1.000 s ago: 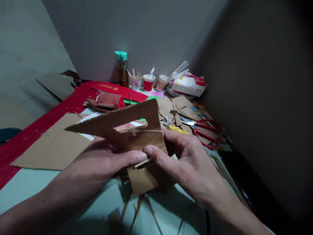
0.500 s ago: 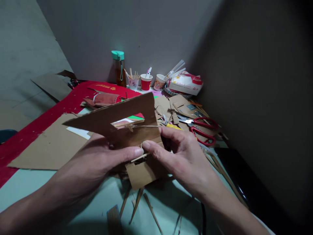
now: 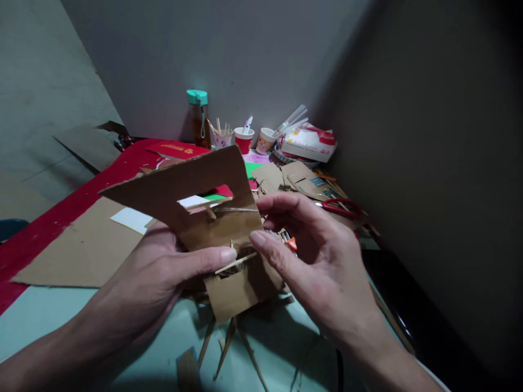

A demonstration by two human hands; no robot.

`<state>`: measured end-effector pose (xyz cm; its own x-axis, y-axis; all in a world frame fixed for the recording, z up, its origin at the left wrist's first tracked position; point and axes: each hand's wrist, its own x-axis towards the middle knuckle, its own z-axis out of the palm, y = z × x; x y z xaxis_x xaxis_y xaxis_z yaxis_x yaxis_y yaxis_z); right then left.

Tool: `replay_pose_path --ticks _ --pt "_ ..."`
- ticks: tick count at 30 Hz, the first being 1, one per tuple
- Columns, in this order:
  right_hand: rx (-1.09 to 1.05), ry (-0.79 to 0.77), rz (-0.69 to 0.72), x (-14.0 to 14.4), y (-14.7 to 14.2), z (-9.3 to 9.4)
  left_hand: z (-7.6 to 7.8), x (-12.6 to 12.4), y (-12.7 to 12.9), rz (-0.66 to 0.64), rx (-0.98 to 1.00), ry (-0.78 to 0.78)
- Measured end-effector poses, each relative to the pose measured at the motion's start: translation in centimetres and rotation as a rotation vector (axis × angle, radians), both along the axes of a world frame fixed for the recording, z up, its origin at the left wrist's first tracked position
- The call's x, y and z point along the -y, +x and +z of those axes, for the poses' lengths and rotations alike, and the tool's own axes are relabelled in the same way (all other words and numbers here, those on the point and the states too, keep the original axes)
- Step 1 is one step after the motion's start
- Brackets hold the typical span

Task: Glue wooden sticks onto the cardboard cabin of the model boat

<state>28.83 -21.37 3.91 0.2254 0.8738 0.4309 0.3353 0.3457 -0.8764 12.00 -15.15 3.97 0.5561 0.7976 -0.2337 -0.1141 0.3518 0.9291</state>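
Observation:
A folded cardboard piece is held up in front of me, with a slot cut through its upper panel and another opening lower down. Thin wooden sticks lie across both openings. My left hand grips it from the left, thumb pressed by the lower opening and the other fingers hidden behind. My right hand is at the right edge with thumb and fingers apart; its thumb tip is at or very near the cardboard.
Red-handled scissors and cardboard scraps lie to the right. Behind stand a bottle, paper cups with sticks and pens, and a red-white packet. A large cardboard sheet is at left; a black object at right.
My right thumb has come away from beside the left thumb and the right hand has opened, moving right. The cardboard has shifted slightly left, still in my left hand.

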Motion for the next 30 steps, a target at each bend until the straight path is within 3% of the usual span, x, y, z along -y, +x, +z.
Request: replay_pose_path --ticks 7,13,19,27,30 --pt "0.1 0.191 -0.149 0.8 -0.3 0.4 0.1 0.2 0.3 -0.012 0.042 -0.037" --pt "0.238 0.158 -0.137 1.3 -0.1 0.1 -0.1 0.3 0.1 0.021 0.077 -0.069" --pt "0.545 0.338 -0.137 1.6 -0.1 -0.6 0.4 0.4 0.3 0.096 0.045 -0.164" --pt "0.789 0.379 -0.15 0.8 0.0 -1.0 0.2 0.3 0.7 0.081 0.125 -0.134" --pt "0.781 0.38 -0.138 0.8 0.0 -0.9 0.3 0.5 0.7 0.081 0.128 -0.139"
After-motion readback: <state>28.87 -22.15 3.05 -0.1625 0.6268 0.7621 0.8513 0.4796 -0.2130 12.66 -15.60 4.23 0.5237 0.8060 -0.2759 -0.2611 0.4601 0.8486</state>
